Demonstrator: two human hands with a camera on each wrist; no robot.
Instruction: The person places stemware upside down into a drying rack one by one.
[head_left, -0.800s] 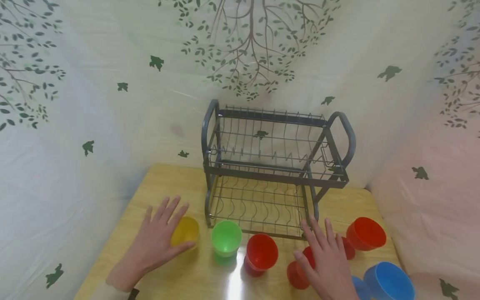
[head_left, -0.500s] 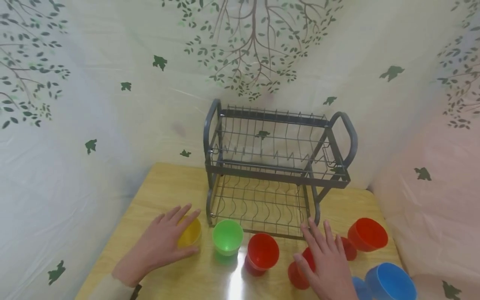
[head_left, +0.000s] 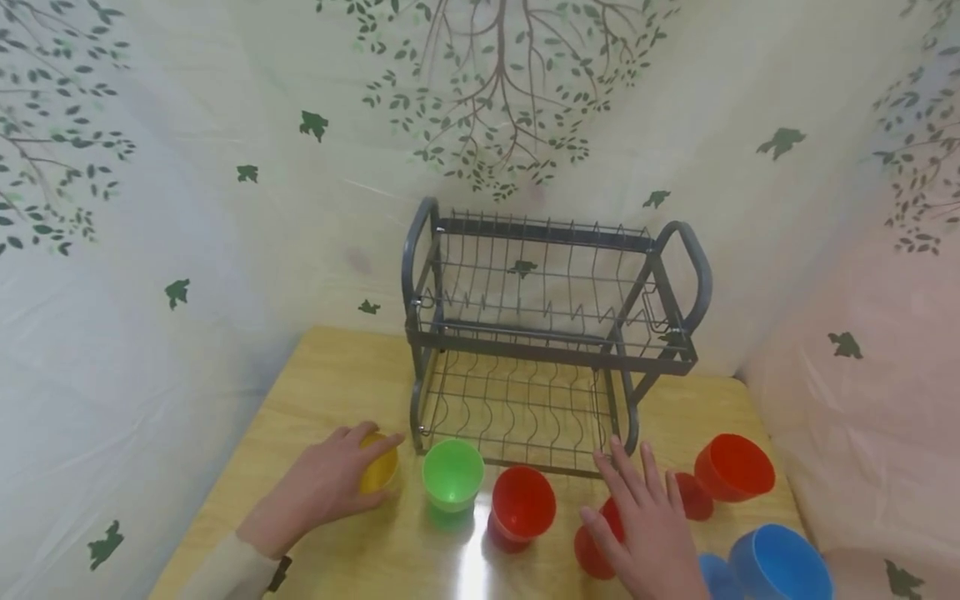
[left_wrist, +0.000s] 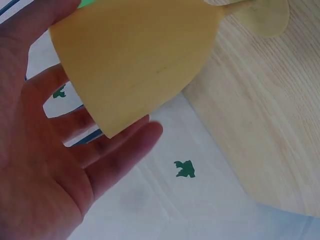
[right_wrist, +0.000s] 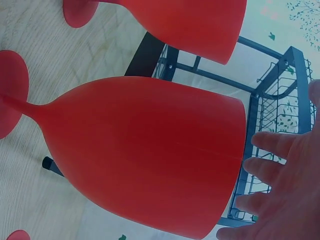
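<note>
My left hand [head_left: 330, 475] is around the bowl of a yellow plastic goblet [left_wrist: 140, 55], thumb on one side and fingers on the other. In the left wrist view the little finger stands off the goblet, and a gap shows between palm and rim; firm contact cannot be made out. The goblet stands on the wooden table, its foot [left_wrist: 267, 17] on the wood. With fingers spread, my right hand [head_left: 652, 533] hovers at the rim of a red goblet [right_wrist: 145, 150], which is partly hidden beneath it in the head view.
A green goblet [head_left: 453, 475] and another red goblet [head_left: 523, 504] stand between my hands. Right of them are a red goblet [head_left: 733, 468] and a blue goblet [head_left: 780, 562]. Behind is a dark two-tier dish rack [head_left: 551, 354] on the wooden table [head_left: 345, 375], against a leaf-patterned curtain [head_left: 262, 233].
My left hand has come lower and its spread fingers have drawn in around the yellow goblet. The right hand stays nearly where it was. All goblets remain in place.
</note>
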